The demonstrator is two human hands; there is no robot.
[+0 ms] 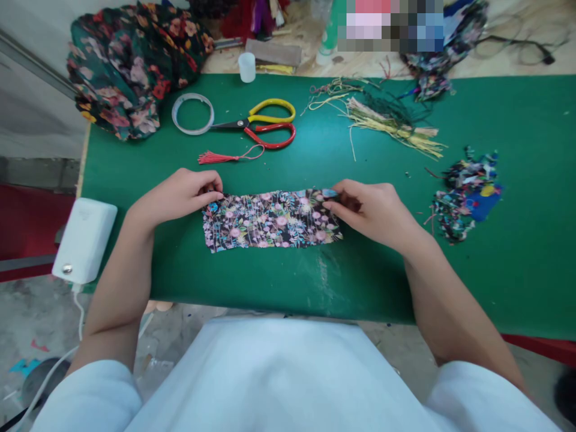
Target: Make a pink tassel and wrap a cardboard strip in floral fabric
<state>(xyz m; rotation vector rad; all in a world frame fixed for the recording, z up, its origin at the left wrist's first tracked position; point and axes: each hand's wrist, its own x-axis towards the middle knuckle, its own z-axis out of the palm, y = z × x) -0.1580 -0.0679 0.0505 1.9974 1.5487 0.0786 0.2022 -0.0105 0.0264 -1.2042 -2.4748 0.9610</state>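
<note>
A strip of dark floral fabric lies stretched out on the green table mat, its edges slightly frayed. At its upper left corner my left hand pinches the cloth between thumb and fingers. My right hand grips the upper right corner in the same way. Beyond the strip lie a pink tassel with a cord loop and a pair of scissors with one yellow and one red handle. The scissor tips touch or overlap a roll of clear tape.
Bunched floral cloth fills the back left corner. A small white cup stands at the back. Loose yellow and green threads and fabric scraps lie right. A white power bank with a cable sits at the left edge.
</note>
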